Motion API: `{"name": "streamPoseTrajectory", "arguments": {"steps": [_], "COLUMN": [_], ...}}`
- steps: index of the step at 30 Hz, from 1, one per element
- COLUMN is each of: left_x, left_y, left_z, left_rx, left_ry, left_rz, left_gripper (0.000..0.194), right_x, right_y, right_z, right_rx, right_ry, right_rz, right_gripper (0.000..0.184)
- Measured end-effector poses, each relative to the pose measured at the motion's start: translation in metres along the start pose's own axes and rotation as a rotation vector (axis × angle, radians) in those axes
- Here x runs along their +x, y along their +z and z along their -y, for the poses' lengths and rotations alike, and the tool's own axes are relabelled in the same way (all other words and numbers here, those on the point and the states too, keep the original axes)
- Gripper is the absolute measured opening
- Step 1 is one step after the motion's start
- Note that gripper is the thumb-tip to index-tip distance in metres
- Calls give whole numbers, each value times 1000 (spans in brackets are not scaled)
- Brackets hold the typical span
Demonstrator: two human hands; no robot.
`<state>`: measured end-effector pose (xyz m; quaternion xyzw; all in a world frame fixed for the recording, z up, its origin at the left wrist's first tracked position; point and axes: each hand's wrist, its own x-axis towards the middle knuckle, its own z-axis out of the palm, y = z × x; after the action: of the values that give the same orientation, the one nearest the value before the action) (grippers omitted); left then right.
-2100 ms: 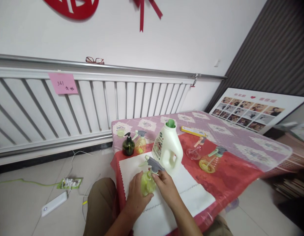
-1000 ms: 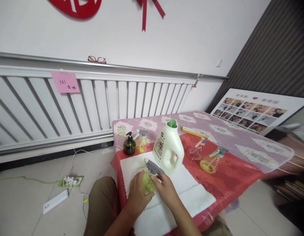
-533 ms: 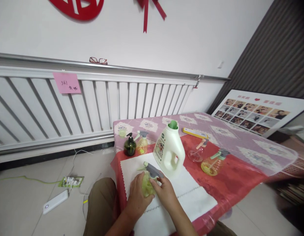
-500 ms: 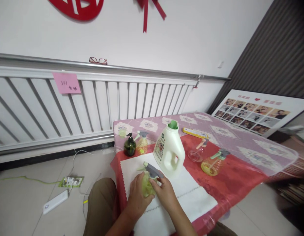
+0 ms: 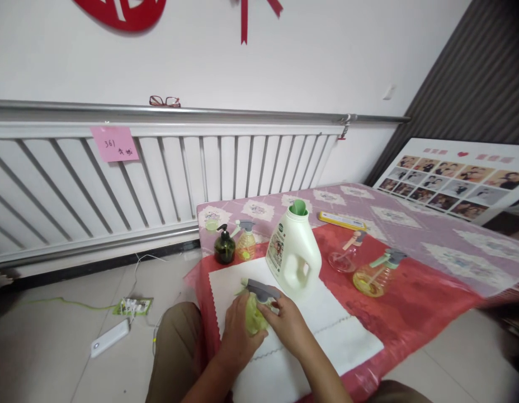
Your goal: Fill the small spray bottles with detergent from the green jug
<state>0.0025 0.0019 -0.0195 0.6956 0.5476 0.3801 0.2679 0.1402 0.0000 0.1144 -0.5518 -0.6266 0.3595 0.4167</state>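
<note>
Above the white cloth, a yellow-green spray bottle with a grey trigger head is held between both hands. My left hand wraps round its body from the left. On the other side, my right hand closes round the neck and upper body, just under the grey head. The fingers hide much of the bottle. Just beyond the hands stands a large pale green jug with a green piece in its mouth.
Left of the jug stand a dark pump bottle and a clear spray bottle. To the right are a clear pink-headed spray bottle and one with yellow liquid. Behind lies a yellow box; a radiator lines the wall.
The view has shifted slightly, so the table things sit a little differently in it. Both hands keep their hold on the spray bottle, with little other movement.
</note>
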Motion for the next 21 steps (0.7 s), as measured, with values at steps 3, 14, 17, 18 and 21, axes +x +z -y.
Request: {"name": "streamPoseTrajectory", "arguments": {"steps": [3,14,17,18,21], "left_x": [1,4,4,3,1], "left_y": [1,-2,-2,-2,1], "left_z": [2,-4,-4,-3,1], "left_rx": [16,26,38,43,56], "left_ry": [18,60,53,56,76], "left_rz": [-19,-45,-47,-48,-55], "left_gripper": [83,81,80,80,80], "right_x": [2,3,3,3,2], "right_y": [-3,1,1,2,2], "right_z": [-1,-10,-10,-10,-14], "right_rx": [-13,-9,18,28,61], "right_ry": [0,11,13,15,17], "right_rz": [41,16,18,19,34], "right_gripper": [30,32,31,30,31]}}
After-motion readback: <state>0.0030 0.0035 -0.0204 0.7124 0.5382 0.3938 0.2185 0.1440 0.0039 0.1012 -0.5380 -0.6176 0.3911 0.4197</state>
